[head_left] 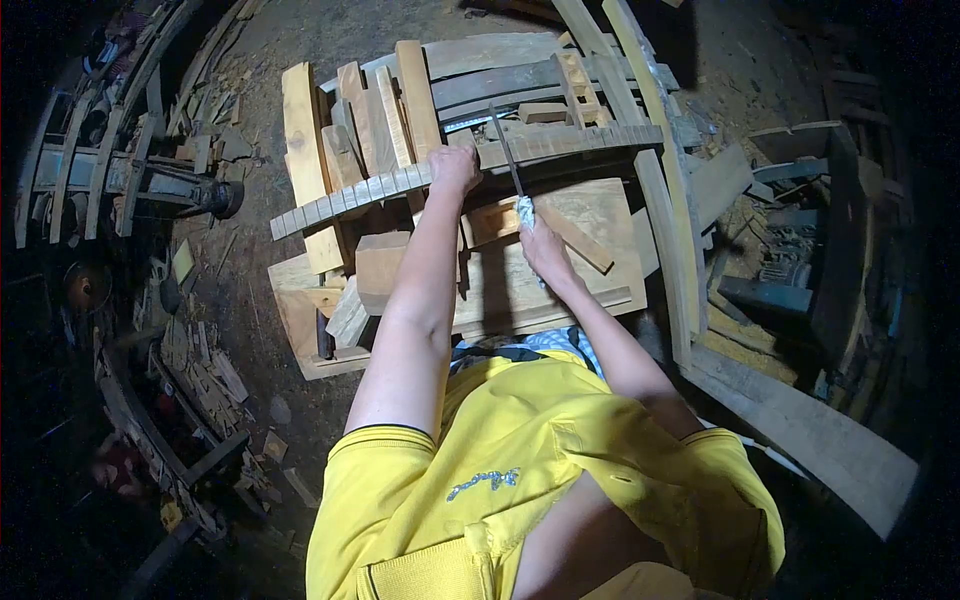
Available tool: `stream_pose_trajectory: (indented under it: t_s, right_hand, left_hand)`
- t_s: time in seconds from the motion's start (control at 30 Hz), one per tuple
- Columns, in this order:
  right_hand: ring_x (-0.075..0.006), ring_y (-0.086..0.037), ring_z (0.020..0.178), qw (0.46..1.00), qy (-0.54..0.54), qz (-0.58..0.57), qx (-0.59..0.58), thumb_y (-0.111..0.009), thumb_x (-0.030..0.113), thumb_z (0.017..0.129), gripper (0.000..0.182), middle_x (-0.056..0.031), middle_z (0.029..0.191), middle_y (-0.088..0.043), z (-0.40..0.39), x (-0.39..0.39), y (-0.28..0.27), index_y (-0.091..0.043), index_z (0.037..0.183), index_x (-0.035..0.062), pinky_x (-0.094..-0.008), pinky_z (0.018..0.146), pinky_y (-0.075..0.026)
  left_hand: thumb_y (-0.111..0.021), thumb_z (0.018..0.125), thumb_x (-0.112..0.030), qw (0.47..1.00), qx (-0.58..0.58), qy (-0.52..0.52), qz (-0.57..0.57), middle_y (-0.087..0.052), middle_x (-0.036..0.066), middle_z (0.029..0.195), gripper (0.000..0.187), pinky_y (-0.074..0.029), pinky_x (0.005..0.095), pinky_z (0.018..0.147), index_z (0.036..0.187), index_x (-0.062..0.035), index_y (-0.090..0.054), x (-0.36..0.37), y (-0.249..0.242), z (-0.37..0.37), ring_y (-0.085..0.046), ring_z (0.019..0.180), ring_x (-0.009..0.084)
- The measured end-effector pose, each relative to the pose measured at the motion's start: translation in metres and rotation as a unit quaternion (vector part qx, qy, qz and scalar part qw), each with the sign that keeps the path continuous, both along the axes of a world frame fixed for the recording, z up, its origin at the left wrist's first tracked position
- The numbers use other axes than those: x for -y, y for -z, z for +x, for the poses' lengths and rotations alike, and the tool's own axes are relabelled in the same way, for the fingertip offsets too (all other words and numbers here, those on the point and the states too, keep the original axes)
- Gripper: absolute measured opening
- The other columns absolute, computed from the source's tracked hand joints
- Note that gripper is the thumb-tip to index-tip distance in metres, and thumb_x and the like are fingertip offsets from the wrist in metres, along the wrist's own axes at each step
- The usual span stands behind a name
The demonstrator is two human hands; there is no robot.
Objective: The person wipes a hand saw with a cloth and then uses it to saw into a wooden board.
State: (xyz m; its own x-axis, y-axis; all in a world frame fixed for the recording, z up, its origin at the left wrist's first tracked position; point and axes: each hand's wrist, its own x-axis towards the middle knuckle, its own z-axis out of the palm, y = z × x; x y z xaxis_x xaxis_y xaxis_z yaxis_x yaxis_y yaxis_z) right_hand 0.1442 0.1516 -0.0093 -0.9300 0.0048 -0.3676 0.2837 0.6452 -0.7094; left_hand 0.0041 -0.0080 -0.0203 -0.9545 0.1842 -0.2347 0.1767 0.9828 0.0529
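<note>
A long wooden strip [370,192], marked with many evenly spaced crosswise lines on its left part, lies across the wood pieces in front of me. My left hand [455,168] is closed on the strip near its middle. In my right hand [545,248] is a narrow hand saw, its handle [526,210] wrapped in something pale. The saw's thin dark blade [507,150] points away from me and crosses the strip just right of my left hand. Whether its teeth are in the wood cannot be made out.
Upright-laid planks [300,130] and a wooden block [382,262] are under and around the strip. A wide board [600,215] lies nearer me. Long beams [670,200] run along the right. Wood scraps [205,370] litter the floor at left; a machine part [785,275] stands at right.
</note>
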Motion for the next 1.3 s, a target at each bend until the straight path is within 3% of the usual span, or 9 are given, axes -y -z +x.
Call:
stream_pose_trajectory:
  t_s: [0.47, 0.67, 0.93, 1.13, 1.3]
  right_hand:
    - [-0.0453, -0.050, 0.090, 0.998, -0.013, 0.049, 0.034, -0.036, 0.027, 0.086, 0.031, -0.0276, 0.091, -0.055, -0.048, 0.008, -0.015, -0.046, 0.099, 0.0004, -0.0496, 0.076, -0.040]
    - [-0.0449, -0.050, 0.091, 1.000, -0.006, 0.019, 0.025, -0.036, 0.027, 0.086, 0.031, -0.0284, 0.093, -0.054, -0.008, 0.001, -0.002, -0.045, 0.100, 0.0020, -0.0502, 0.077, -0.039]
    - [-0.0462, -0.049, 0.090, 0.998, -0.033, 0.056, 0.023, -0.037, 0.023, 0.085, 0.028, -0.0311, 0.089, -0.053, -0.069, 0.010, -0.007, -0.046, 0.099, 0.0005, -0.0518, 0.074, -0.039]
    - [-0.0453, -0.050, 0.093, 0.996, -0.012, 0.057, 0.067, -0.036, 0.025, 0.084, 0.032, -0.0307, 0.097, -0.053, -0.025, 0.006, -0.013, -0.043, 0.105, 0.0022, -0.0509, 0.080, -0.039]
    - [-0.0469, -0.049, 0.092, 0.996, -0.040, 0.060, 0.046, -0.036, 0.026, 0.085, 0.031, -0.0310, 0.093, -0.053, -0.075, 0.010, -0.003, -0.046, 0.099, -0.0004, -0.0512, 0.077, -0.039]
  left_hand:
    - [-0.051, 0.072, -0.020, 1.000, 0.017, 0.006, -0.004, -0.061, 0.011, 0.095, 0.026, -0.043, 0.0401, 0.072, 0.096, -0.0131, -0.057, 0.002, 0.006, -0.002, -0.058, 0.090, 0.0259]
    - [-0.051, 0.073, -0.020, 1.000, 0.003, 0.000, -0.005, -0.061, 0.008, 0.094, 0.024, -0.043, 0.0399, 0.072, 0.094, -0.0131, -0.059, 0.001, 0.005, -0.003, -0.058, 0.090, 0.0253]
    - [-0.052, 0.073, -0.021, 1.000, 0.004, -0.006, -0.015, -0.061, 0.006, 0.095, 0.025, -0.043, 0.0401, 0.074, 0.095, -0.0128, -0.059, -0.001, 0.000, -0.001, -0.057, 0.092, 0.0243]
    - [-0.052, 0.074, -0.021, 0.999, 0.049, -0.012, -0.018, -0.060, 0.009, 0.101, 0.031, -0.042, 0.0407, 0.079, 0.101, -0.0099, -0.056, -0.001, -0.009, 0.000, -0.056, 0.096, 0.0246]
    - [-0.052, 0.072, -0.021, 0.999, 0.036, -0.017, -0.023, -0.060, 0.009, 0.100, 0.031, -0.042, 0.0408, 0.077, 0.102, -0.0107, -0.056, -0.004, -0.007, 0.000, -0.056, 0.095, 0.0246]
